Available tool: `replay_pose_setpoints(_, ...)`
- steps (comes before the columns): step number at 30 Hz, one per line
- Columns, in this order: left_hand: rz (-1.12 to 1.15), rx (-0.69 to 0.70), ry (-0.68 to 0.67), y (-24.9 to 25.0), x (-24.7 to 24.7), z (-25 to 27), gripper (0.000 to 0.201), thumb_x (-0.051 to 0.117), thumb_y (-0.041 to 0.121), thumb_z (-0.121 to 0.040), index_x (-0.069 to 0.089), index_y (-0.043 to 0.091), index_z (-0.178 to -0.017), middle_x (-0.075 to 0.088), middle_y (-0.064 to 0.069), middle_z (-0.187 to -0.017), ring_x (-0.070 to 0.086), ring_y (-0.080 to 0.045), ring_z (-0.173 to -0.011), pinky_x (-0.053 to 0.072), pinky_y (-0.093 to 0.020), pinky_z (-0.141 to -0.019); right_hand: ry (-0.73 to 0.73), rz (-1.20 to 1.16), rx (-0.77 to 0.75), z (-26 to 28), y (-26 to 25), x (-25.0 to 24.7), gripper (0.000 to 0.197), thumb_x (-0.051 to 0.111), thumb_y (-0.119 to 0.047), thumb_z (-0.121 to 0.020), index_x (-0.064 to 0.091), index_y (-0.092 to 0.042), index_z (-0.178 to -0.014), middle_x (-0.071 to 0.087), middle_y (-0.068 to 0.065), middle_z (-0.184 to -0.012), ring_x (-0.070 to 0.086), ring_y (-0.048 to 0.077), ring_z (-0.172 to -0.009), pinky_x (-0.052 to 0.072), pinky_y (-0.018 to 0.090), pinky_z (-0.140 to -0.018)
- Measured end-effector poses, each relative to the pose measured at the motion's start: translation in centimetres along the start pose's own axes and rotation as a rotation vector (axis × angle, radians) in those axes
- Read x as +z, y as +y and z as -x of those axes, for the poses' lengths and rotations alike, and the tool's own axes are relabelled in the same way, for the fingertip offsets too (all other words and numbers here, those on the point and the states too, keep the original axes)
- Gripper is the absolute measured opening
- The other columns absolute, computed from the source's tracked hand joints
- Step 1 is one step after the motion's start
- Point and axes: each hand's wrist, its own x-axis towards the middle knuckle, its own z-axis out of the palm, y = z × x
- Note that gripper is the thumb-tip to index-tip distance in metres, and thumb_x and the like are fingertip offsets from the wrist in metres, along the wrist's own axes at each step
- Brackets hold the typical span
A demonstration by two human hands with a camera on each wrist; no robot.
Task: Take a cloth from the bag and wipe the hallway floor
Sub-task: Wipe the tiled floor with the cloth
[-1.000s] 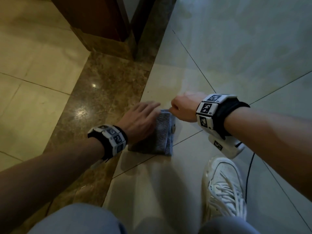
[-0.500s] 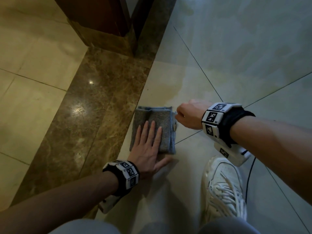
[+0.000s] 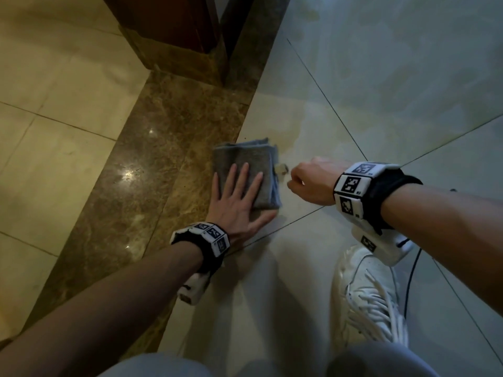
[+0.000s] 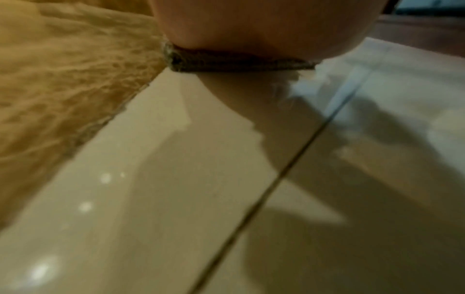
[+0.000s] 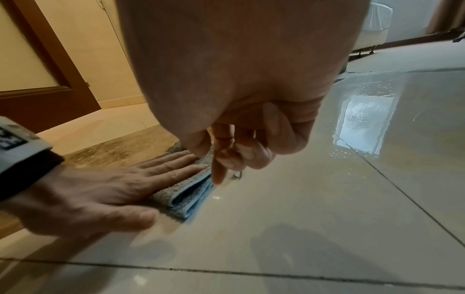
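So we're well into the wiping step here — the cloth [image 3: 246,176] is out and folded into a thick grey pad, lying flat on the floor [image 3: 353,118] right where the pale tile meets the edge of the brown marble strip [image 3: 152,170]. No bag in any view, so we'd guess that part is done. Our left hand [image 3: 236,205] is spread flat on top of the cloth, fingers straight and pressing it down, thumb off the near edge on bare tile — it isn't clutching anything, just pushing. From the left wrist view all we get is the heel of the palm sitting on the cloth's folded edge. Our right hand [image 3: 310,183] hangs just beside the cloth's right edge with fingers curled in; in the right wrist view the fingertips seem to be near a small tag [image 3: 281,169] sticking out of the cloth, but we can't tell if they're actually pinching it or just loosely curled. Next move, as we see it: keep the palm pressure even and slide the pad along the tile, watching that the folds don't bunch or peel open. Our white shoe [image 3: 373,297] is near, on the tile behind the hands, and a wooden door frame [image 3: 174,25] stands at the strip's far end.
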Motion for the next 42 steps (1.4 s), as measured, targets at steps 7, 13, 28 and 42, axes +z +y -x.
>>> replay_pose_setpoints(7,-0.087,0.598,-0.073,3.2,1.3,3.9,0.098,0.027,0.085,-0.081,0.008,0.026,-0.157,0.003,-0.012,-0.164,-0.002,-0.035,-0.15,0.001,-0.061,-0.117,0.027,0.008,0.0,-0.8,1.1,-0.4,0.035,0.036,-0.038,-0.101,0.057,-0.013,-0.088,0.059,0.01,-0.088,0.056,0.03,-0.074,0.041,0.029,-0.064)
replay_pose_setpoints(13,-0.023,0.242,-0.064,0.2,-0.4,-0.3,0.086,0.002,0.082,-0.084,0.004,0.034,-0.156,-0.004,-0.006,-0.164,-0.007,-0.027,-0.151,0.003,-0.056,-0.119,0.042,-0.014,0.02,-0.6,1.2,-0.2,0.037,0.034,-0.043,-0.1,0.056,-0.017,-0.084,0.055,0.007,-0.078,0.057,0.031,-0.075,0.042,0.029,-0.063)
replay_pose_setpoints(28,-0.113,0.374,-0.082,-1.0,-2.5,-5.1,0.084,-0.002,0.081,-0.084,-0.004,0.037,-0.155,-0.005,-0.005,-0.164,-0.006,-0.027,-0.151,-0.004,-0.049,-0.121,0.041,-0.092,0.09,-1.0,3.7,0.0,0.033,0.038,-0.042,-0.099,0.052,-0.018,-0.081,0.053,0.01,-0.08,0.053,0.03,-0.071,0.04,0.028,-0.063)
replay_pose_setpoints(42,-0.225,0.762,-0.191,4.3,-2.0,-4.3,0.084,0.013,0.079,-0.088,-0.001,0.032,-0.156,-0.002,-0.007,-0.164,-0.005,-0.029,-0.15,-0.004,-0.051,-0.12,0.08,-0.171,0.17,0.8,6.9,1.3,0.04,0.041,-0.043,-0.096,0.045,-0.014,-0.069,0.055,0.013,-0.083,0.057,0.033,-0.074,0.041,0.03,-0.064)
